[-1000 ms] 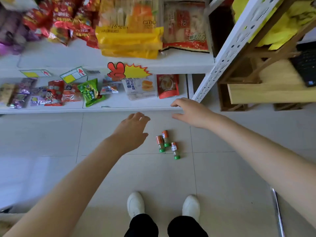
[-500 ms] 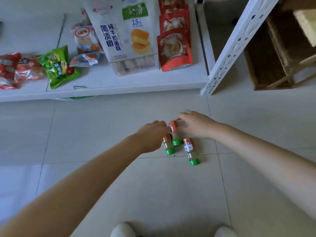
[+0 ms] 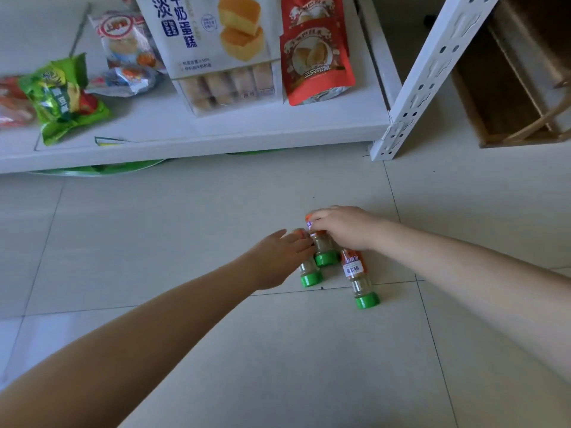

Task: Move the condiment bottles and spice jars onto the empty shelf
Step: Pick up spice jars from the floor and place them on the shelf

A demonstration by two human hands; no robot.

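Three small spice jars with green caps and orange labels lie on the tiled floor, caps toward me. My left hand [image 3: 276,257] reaches over the left jar [image 3: 310,274], its fairly straight fingers resting on the jar's upper part. My right hand [image 3: 344,227] has its fingers curled over the far end of the middle jar [image 3: 325,250]. The right jar [image 3: 358,278] lies free beside my right wrist.
A low white shelf [image 3: 197,143] just beyond the jars carries snack packets, a cake bag [image 3: 216,50] and a red pouch [image 3: 315,57]. Its perforated white upright [image 3: 414,94] stands to the right, and a wooden rack [image 3: 509,103] stands beyond that.
I have bent lower, so the jars look bigger. Both hands came down from above the floor onto the jars; the right hand's fingers now curl over the middle jar.
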